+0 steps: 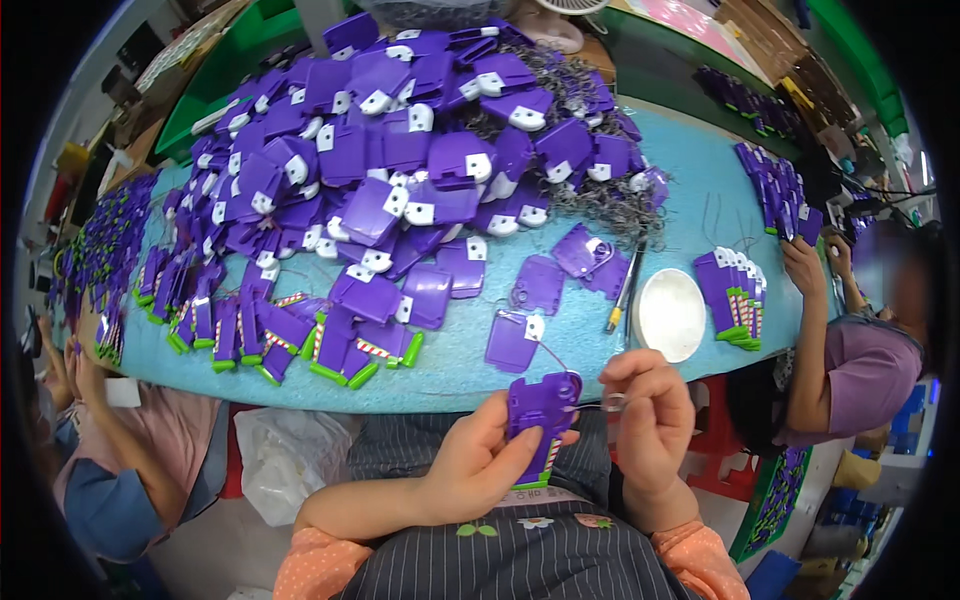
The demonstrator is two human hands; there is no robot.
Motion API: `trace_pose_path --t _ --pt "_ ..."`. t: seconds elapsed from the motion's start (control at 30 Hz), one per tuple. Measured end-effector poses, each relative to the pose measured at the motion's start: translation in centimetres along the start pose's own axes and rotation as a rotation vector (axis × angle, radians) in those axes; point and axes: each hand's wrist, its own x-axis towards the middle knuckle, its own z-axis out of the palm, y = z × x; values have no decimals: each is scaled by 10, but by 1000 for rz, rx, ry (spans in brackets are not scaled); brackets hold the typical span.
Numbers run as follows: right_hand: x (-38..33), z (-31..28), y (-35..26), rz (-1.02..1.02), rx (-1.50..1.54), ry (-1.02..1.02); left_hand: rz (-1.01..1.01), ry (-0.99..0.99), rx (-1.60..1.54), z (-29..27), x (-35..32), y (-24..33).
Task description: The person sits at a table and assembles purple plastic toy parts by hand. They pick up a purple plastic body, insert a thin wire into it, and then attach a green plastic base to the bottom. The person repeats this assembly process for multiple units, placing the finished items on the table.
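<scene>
My left hand is closed around a purple plastic shell with a striped, green-edged lower side, held in front of my apron near the table edge. Beside it, my right hand is raised with thumb and forefinger pinched on a small pale round piece; its exact kind is too small to tell. A thin dark wire runs from the shell towards these fingers. Just beyond lies a flat purple panel with a white corner piece, and a thin wire curves from there to the shell.
A large heap of purple panels covers the table's far left, with green-edged pieces in front. Tangled wires, a white bowl, a slim tool and stacked striped pieces lie rightward. People work on both sides.
</scene>
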Motion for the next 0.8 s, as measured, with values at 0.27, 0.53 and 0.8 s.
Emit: trace_pose_path --t 0.27,0.53,0.8 --pt "-5 9 17 304 228 -192 -74 -38 141 -14 -6 1" --pt "24 -12 -22 641 -3 -357 -143 -216 379 -22 -3 3" --pt "35 -10 1 876 399 -736 -58 -451 266 -32 -22 4"
